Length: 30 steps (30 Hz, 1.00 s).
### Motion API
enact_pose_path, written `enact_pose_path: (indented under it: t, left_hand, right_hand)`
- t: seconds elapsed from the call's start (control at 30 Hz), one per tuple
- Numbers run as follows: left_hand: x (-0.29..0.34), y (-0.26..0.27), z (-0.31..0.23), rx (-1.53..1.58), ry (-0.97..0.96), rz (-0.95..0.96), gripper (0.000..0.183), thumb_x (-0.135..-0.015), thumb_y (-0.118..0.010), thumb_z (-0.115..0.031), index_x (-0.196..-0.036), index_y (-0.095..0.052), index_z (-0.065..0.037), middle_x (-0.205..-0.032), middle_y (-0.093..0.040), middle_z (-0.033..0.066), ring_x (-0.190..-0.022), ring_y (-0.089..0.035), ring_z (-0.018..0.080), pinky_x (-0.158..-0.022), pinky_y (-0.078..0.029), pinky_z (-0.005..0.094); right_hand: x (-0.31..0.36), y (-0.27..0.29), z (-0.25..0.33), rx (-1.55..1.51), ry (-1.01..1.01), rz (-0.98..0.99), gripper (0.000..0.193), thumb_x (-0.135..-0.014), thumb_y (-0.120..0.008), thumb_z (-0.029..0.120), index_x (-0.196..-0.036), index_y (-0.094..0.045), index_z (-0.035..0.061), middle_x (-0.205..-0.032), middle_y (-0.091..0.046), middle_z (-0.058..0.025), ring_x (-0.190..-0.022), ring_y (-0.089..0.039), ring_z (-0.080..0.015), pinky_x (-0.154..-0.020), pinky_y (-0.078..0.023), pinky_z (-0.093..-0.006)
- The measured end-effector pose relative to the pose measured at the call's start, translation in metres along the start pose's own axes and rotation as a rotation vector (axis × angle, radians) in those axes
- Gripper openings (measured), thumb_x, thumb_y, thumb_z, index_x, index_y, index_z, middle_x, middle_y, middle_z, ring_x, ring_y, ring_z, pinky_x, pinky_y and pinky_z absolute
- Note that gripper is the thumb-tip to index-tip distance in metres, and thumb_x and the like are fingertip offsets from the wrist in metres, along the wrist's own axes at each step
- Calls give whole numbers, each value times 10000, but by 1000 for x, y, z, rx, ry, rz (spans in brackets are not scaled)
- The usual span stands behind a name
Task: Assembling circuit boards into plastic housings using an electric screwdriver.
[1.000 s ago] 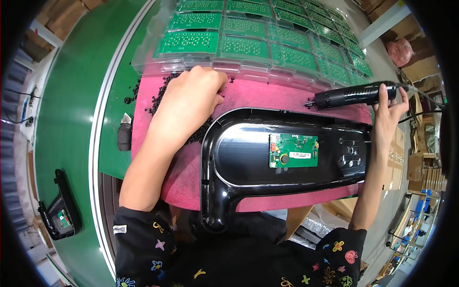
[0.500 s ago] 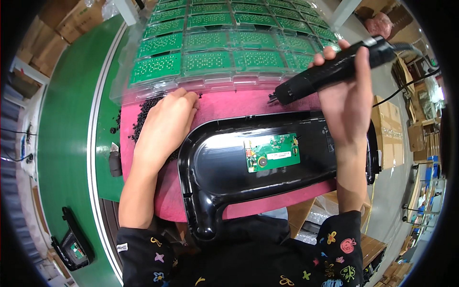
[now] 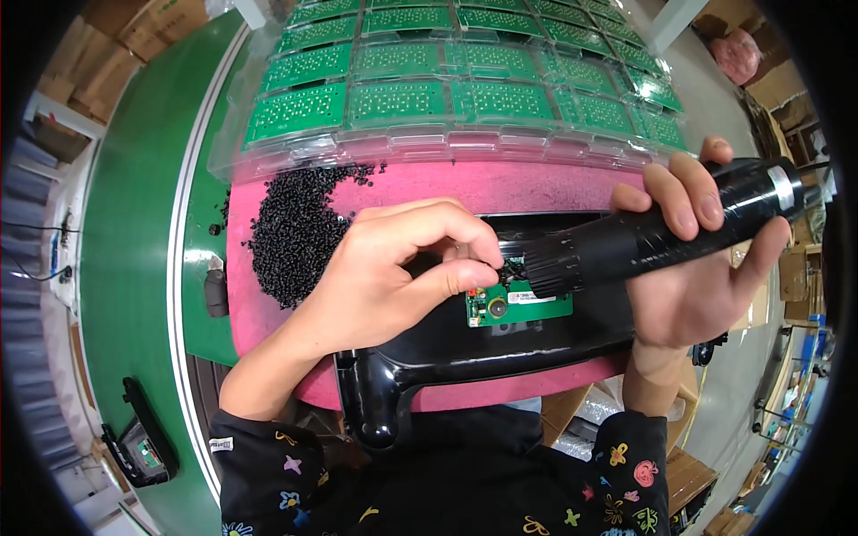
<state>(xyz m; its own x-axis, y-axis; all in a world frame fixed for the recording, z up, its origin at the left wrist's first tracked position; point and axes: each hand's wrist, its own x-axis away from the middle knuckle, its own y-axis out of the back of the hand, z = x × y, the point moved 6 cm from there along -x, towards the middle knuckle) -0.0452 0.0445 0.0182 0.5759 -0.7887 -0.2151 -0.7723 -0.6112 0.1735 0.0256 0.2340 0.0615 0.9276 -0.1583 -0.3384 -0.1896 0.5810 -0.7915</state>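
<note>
My left hand [image 3: 402, 268] is over the black plastic housing [image 3: 429, 362], thumb and forefinger pinched on what looks like a small black screw, mostly hidden by the fingertips. Right at those fingertips is the front end of a black electric screwdriver [image 3: 626, 246]. Its thick body lies across my right hand [image 3: 693, 286], gripped between fingers and thumb, with its rear end up to the right. Beneath both hands a green circuit board [image 3: 536, 313] sits inside the housing, partly covered by the screwdriver. A heap of small black screws [image 3: 295, 237] is spread left of the housing.
Clear plastic trays [image 3: 393, 143] of green circuit boards [image 3: 398, 103] stand beyond the pink mat [image 3: 259, 330]. A green surface [image 3: 134, 268] runs along the left, with another black housing [image 3: 143, 447] on it. A dark grey object [image 3: 216, 293] lies beside the mat.
My left hand has left the screw heap and moved right to over the circuit board. The screwdriver has swung down and its front end now meets the left fingertips above the board.
</note>
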Motion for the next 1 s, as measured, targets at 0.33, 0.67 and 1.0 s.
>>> enact_pose_path:
  t: [0.33,0.67,1.0]
  left_hand:
    - [1,1,9,91,137,-46,126,-826,-723,77,-947,-697,53,-916,-704,109,-834,-688,144,-750,-570,256]
    - [3,-3,11,112,162,-7,137,-805,-724,116,-906,-666,44,-907,-705,111,-845,-695,145,-777,-580,271]
    - [2,-7,1,-132,-52,16,151,-779,-728,85,-850,-627,-1,-851,-715,104,-811,-717,175,-755,-559,261]
  right_hand:
    - [6,-9,10,27,78,15,557,-881,-735,291,-1250,-363,101,-893,-494,29,-834,-504,-114,-929,-320,-364]
    - [9,-8,11,102,90,38,579,-867,-758,335,-1226,-358,120,-899,-501,46,-849,-519,-108,-937,-321,-371]
    - [12,-11,7,189,45,80,583,-855,-776,366,-1208,-376,131,-875,-506,51,-820,-521,-100,-904,-348,-353]
